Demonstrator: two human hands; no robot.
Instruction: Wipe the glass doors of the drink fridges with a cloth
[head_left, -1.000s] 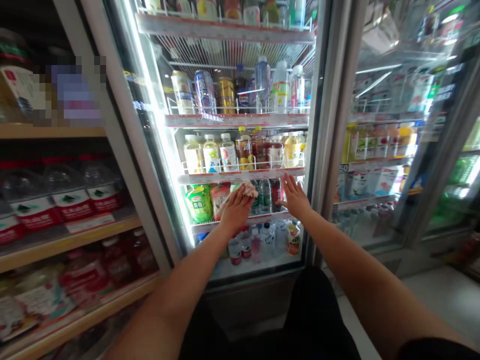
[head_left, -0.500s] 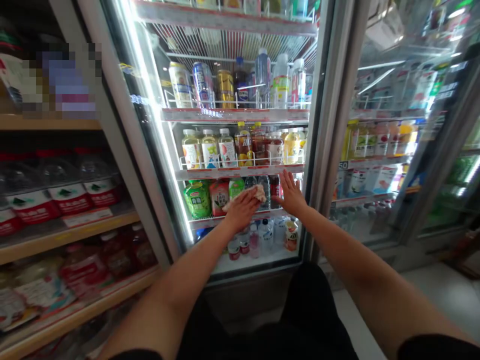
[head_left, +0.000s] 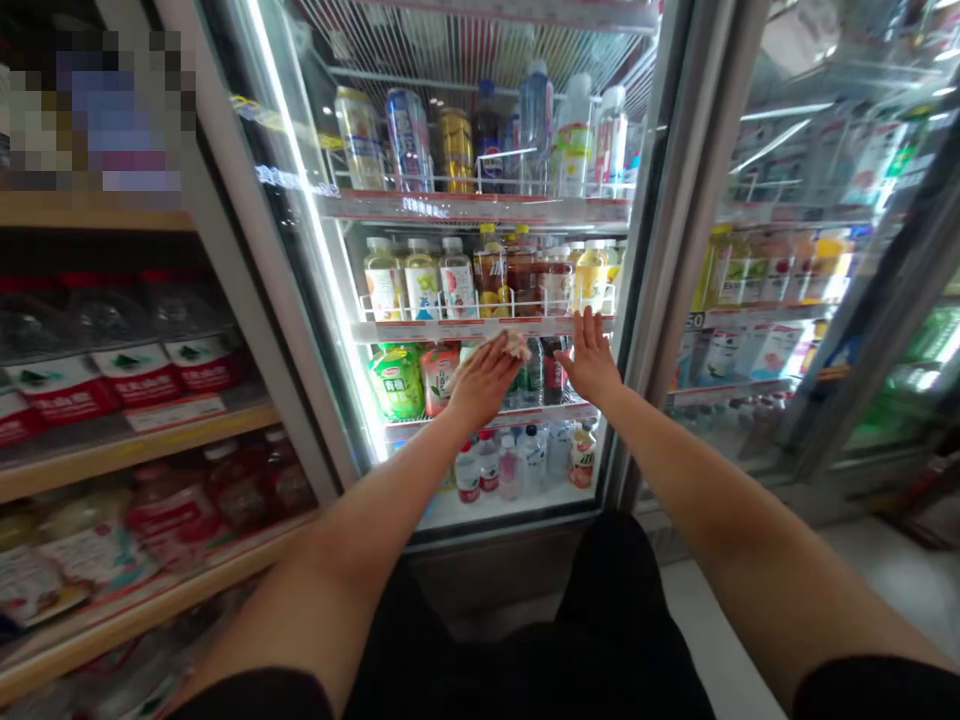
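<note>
My left hand (head_left: 484, 380) presses a crumpled pale cloth (head_left: 517, 346) to the glass door (head_left: 439, 408) of a lit drinks fridge. Its fingers lie over the cloth, whose bunched end sticks out past the fingertips. To the right, my right hand (head_left: 591, 358) rests on the same glass with fingers spread, holding nothing. Behind the glass, near my hands, a shelf edge (head_left: 420, 331) runs across. Green-labelled bottles (head_left: 397, 385) stand below it, and bottles with white caps (head_left: 455, 280) above it.
A metal door frame (head_left: 679, 230) divides this fridge from another glass-fronted one with bottles (head_left: 739, 268). On the left, close by, wooden shelves (head_left: 247, 425) hold large red-labelled bottles (head_left: 135, 388). My knee (head_left: 619, 560) is just below the fridge door.
Both hands have slid a little upward on the glass, the left one with the cloth. The view has tilted slightly downward.
</note>
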